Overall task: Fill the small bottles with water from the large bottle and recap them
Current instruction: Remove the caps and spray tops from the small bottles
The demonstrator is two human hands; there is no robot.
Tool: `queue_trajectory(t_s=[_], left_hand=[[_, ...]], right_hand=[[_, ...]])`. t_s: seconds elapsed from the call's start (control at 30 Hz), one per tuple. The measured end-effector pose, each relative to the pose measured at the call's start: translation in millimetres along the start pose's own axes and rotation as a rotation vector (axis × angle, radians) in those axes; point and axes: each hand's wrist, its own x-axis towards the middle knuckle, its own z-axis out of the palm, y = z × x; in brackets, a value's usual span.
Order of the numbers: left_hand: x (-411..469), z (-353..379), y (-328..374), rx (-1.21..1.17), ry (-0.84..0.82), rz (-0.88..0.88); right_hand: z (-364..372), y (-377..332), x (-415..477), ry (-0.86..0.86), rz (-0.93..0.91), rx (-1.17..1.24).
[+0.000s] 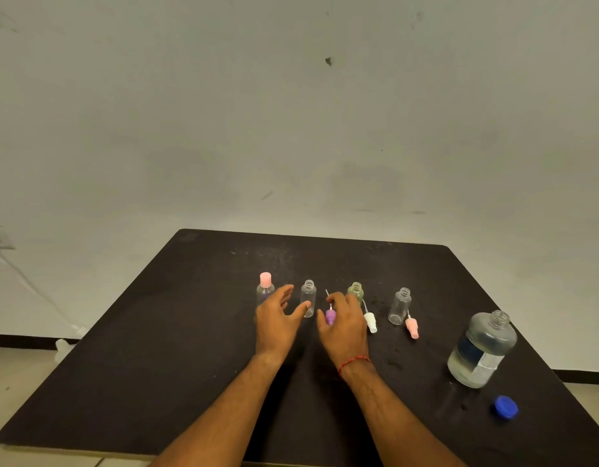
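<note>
Hands over the row of small bottles, recapping stage. Left hand [278, 318] is released, fingers spread and thumb close beside the uncapped clear bottle [308, 298]; contact cannot be confirmed. The pose suggests it is about to steady that bottle. Right hand [345, 323] pinches the purple spray cap [330, 316], dip tube pointing up and away from the palm, probably so the tube can be fed into the neck that stands between the two hands.

Beyond the left hand's fingers stands the pink-capped bottle [265, 288], already closed. Just behind the right hand's knuckles is the green bottle [355, 291], open. To the right hand's outer side lies the white spray cap [370, 321]; further out stand a second clear bottle [400, 306], also open, and the pink spray cap [412, 326] lying at its base. Each loose cap rests by its own bottle, likely to keep pairs matched.

Well out to the right, nearer the person, stands the large bottle [481, 350], uncapped and holding water, with its blue cap [506, 406] on the tabletop [156, 382] beside it.
</note>
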Motion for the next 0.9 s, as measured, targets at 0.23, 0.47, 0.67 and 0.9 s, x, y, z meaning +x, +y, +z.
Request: queue_trajectory(t_s=[0.23,0.47,0.67,0.9], left_hand=[[-4.9,-27.9,-3.3,0.054,0.104,0.043],[4.6,-56.9,-19.0,0.112,0.158,-0.021],[20.4,-62.1,-33.9,0.122,0.123,-0.076],[34.5,-51.0,-30.7,0.103,-0.028,-0.082]], right_hand=[[-1.6,-28.2,11.5,0.023,-0.115,0.024],[10.5,-52.1,27.1,-0.065,-0.205,0.033],[23.6,-74.2,45.3,-0.214,-0.197,0.011],[43.4,-89.4,57.1,-0.347,-0.133,-0.041]])
